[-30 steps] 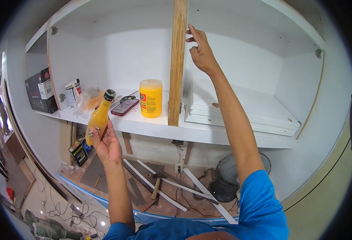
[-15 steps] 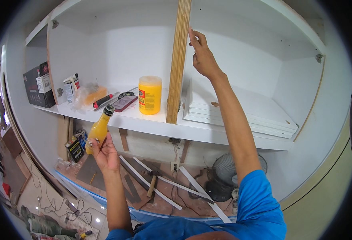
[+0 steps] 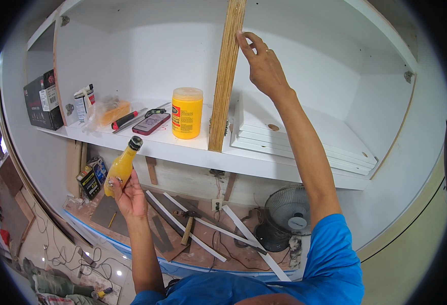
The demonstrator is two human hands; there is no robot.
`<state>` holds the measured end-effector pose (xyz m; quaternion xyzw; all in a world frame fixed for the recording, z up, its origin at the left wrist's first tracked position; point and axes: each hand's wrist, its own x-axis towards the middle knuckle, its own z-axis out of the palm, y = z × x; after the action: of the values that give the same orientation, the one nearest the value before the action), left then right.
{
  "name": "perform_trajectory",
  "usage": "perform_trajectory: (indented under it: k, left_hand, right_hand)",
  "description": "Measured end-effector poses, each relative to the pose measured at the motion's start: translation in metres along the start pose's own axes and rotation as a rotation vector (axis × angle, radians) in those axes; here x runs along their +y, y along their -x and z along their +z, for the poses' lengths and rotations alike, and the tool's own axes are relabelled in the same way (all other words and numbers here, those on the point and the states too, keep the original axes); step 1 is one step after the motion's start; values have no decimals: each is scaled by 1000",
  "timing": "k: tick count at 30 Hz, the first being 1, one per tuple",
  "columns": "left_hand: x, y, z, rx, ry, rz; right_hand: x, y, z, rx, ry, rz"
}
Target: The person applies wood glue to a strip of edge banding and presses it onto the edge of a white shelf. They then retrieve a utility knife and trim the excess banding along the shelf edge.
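1. The bottle of yellow liquid (image 3: 119, 172) is in the left hand (image 3: 131, 199), in front of and mostly below the white shelf (image 3: 182, 151). The fingers are wrapped around its lower half.
2. Its long axis is tilted – the dark-topped neck points up, leaning right, toward the shelf. The base is low and left.
3. The right hand (image 3: 265, 67) is raised at the raw plywood edge of the divider (image 3: 226, 76). Its fingers are bent and parted, with nothing visible in them; the tips appear to touch the edge's right side.
4. The divider lies up and to the right of the bottle, well apart from it. Of the 2 hands, the right is far nearer to the edge.
5. Between bottle and divider, farther back on the shelf, are a yellow tub (image 3: 187, 116) and a smartphone (image 3: 151, 123) – the tub is nearest the divider. A red-and-black-handled tool (image 3: 125, 119) lies left of the phone.
6. Right of the divider, a stack of white panels (image 3: 304, 133) lies behind the right forearm.
7. Below, the counter (image 3: 201, 230) carries a hammer (image 3: 187, 231) and a fan (image 3: 288, 209).
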<state>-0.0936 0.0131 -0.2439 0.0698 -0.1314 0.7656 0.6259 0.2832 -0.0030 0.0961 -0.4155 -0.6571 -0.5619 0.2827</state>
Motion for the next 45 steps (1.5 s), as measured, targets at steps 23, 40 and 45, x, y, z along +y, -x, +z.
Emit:
perform_trajectory:
  k: [23, 40, 45]
  left_hand:
    - [10, 10, -16, -82, 4, -70]
    - [26, 26, -24, -20, 18, -92]
    - [47, 32, -41, -8, -18, -77]
  right_hand:
    - [26, 28, -6, 191, 247, -149]
    - [-1, 28, 15, 74, 407, 39]
    - [-8, 37, 22, 73, 202, 46]
